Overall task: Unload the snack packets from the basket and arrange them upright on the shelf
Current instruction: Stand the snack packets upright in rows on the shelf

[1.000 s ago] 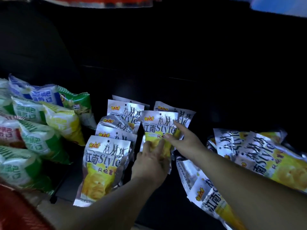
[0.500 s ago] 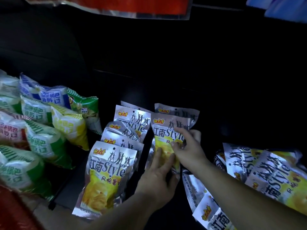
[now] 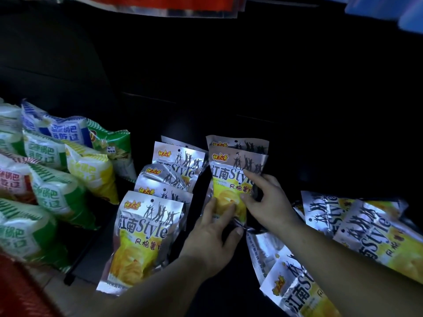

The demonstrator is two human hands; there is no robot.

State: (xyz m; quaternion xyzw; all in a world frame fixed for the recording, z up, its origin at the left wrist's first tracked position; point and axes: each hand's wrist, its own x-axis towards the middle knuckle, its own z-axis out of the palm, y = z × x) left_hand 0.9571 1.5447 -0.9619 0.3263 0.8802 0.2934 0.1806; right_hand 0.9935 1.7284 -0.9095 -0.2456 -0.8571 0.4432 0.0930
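Note:
A silver-and-yellow chip packet (image 3: 231, 172) stands upright on the dark shelf (image 3: 286, 156), in front of another like it (image 3: 238, 143). My left hand (image 3: 212, 234) holds its lower part, fingers on the front and thumb under its bottom edge. My right hand (image 3: 265, 202) grips its right edge, fingers curled over the front. To the left stands a row of several upright packets of the same kind (image 3: 146, 234). More of these packets lie loose at the right (image 3: 366, 225) and lower right (image 3: 295, 291). No basket shows.
Puffy green, yellow, blue and red snack bags (image 3: 57, 191) fill the shelf's left side. A red-and-silver packet edge (image 3: 178, 5) hangs at the top. The shelf's back and right are dark.
The view has shifted a little. Both hands stay on the same packet, the left hand sliding lower on its front and the right hand closing more over its right edge.

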